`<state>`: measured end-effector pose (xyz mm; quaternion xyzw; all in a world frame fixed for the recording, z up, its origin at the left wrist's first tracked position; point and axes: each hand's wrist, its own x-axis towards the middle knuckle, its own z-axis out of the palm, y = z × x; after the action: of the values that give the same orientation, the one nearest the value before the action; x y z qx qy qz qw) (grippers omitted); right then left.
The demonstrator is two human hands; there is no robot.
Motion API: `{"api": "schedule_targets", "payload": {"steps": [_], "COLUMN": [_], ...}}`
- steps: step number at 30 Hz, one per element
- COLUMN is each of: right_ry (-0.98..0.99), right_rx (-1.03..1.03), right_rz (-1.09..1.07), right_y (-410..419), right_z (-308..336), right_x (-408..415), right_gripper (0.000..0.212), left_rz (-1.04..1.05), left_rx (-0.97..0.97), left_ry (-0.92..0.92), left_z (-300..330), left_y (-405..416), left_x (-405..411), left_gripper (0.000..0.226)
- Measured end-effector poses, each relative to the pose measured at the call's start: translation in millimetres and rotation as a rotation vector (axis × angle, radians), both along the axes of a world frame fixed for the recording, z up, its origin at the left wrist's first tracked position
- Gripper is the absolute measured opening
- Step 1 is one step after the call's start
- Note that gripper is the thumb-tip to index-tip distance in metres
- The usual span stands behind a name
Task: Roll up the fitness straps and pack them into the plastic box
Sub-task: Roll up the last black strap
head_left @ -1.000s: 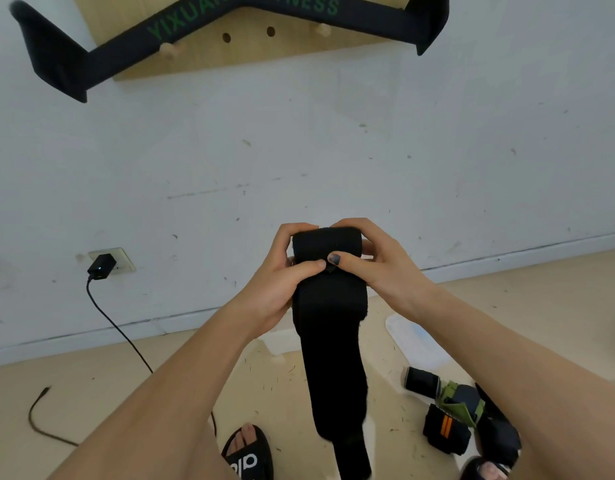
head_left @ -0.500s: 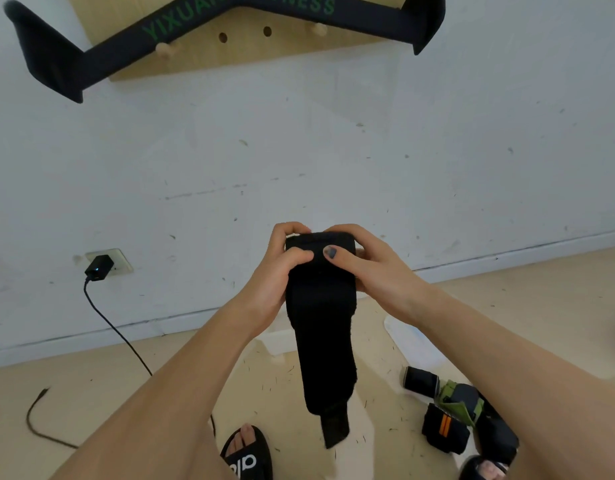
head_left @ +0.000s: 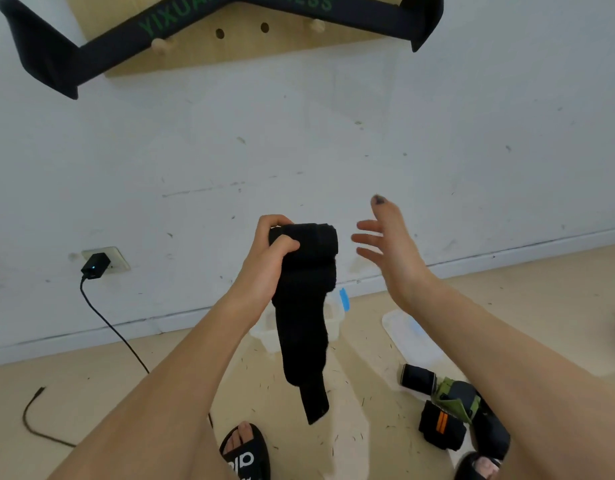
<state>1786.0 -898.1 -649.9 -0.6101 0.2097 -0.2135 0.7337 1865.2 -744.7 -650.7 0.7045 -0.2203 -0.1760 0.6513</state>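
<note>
Gripping a soft black fabric strap [head_left: 304,306] half-rolled at its top, our left hand [head_left: 264,265] lets its tail dangle below; our right hand [head_left: 391,247] spreads released beside.

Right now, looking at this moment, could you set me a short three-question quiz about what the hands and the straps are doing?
1. True or false: both hands are gripping the black fabric fitness strap.
2. Which hand holds the rolled top of the strap: A) left hand, B) right hand, C) neither?
3. Fill in: the strap's loose tail hangs down in front of the clear plastic ____ on the floor.

Key
1. False: only the left hand grips it; the right hand is open and apart from it.
2. A.
3. Box.
</note>
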Motion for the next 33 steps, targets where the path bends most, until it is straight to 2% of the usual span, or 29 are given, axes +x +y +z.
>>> {"api": "schedule_targets", "payload": {"steps": [3, 5, 8, 12, 19, 24, 28, 33], "right_ry": [0.004, 0.025, 0.049, 0.145, 0.075, 0.006, -0.024, 0.066], "right_rx": [0.095, 0.136, 0.081, -0.102, -0.090, -0.132, -0.104, -0.025], "right_rz": [0.067, 0.136, 0.185, 0.286, 0.345, 0.331, 0.371, 0.412], "right_y": [24.0, 31.5, 23.1, 14.2, 10.7, 6.6, 4.8, 6.3], "right_z": [-12.5, -14.7, -14.5, -12.0, -10.3, -10.8, -10.3, -9.3], "right_x": [1.5, -2.2, -1.9, -4.9, -9.7, -9.6, -10.4, -10.3], "right_gripper": [0.027, 0.024, 0.032, 0.041, 0.029, 0.026, 0.025, 0.031], "left_rz": [-0.073, -0.103, -0.131, -0.150, -0.146, -0.179, -0.138, -0.134], "left_rx": [-0.035, -0.036, -0.032, -0.031, -0.024, -0.006, -0.013, -0.042], "left_ry": [0.061, 0.101, 0.100, 0.020, -0.012, 0.127, 0.101, 0.009], "left_z": [-8.0, -12.0, -10.4, -5.5, -4.0, -7.8, -6.6, -4.6], "left_y": [-12.8, -11.6, -3.4, 0.8, 7.2, 4.8, 4.1, 6.3], "left_x": [-20.5, -23.4, -14.2, -7.6, -3.4, -3.7, -2.1, -1.5], "left_gripper": [0.033, 0.037, 0.036, 0.040, 0.047, 0.037, 0.020, 0.033]}}
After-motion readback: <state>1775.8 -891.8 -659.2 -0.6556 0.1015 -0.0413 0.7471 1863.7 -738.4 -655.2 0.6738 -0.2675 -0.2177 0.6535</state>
